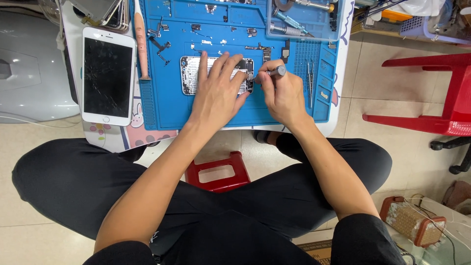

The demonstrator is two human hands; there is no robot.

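- The left hand (217, 93) lies flat with its fingers spread over an opened phone chassis (189, 73), a rounded rectangular metal shell with small parts showing inside, just above the middle of the frame.
- The right hand (283, 95) pinches a slim metal screwdriver (273, 72) with a knurled grey handle; thumb and forefinger close round the shaft, and the tip meets the right end of the chassis.
- Both rest on a blue rubbery repair mat (167, 105) with moulded ridges and small tray pockets, filling the upper middle of the frame.
- Loose small metal brackets (161, 44) lie scattered on the mat above the chassis.
- Thin steel tweezers (310, 78) lie in the mat's right-hand groove.
- A long orange-handled tool (141, 44) lies along the mat's left edge.
- At upper left, a white phone screen panel (108, 76) with cracked glossy black glass lies flat, well apart from the hands.
- A clear plastic tray (304, 19) of tools sits at the upper right of the mat.
- A small red plastic stool (216, 172) stands below the table, between the person's knees.
- A red plastic chair (441, 93) stands at the right edge.
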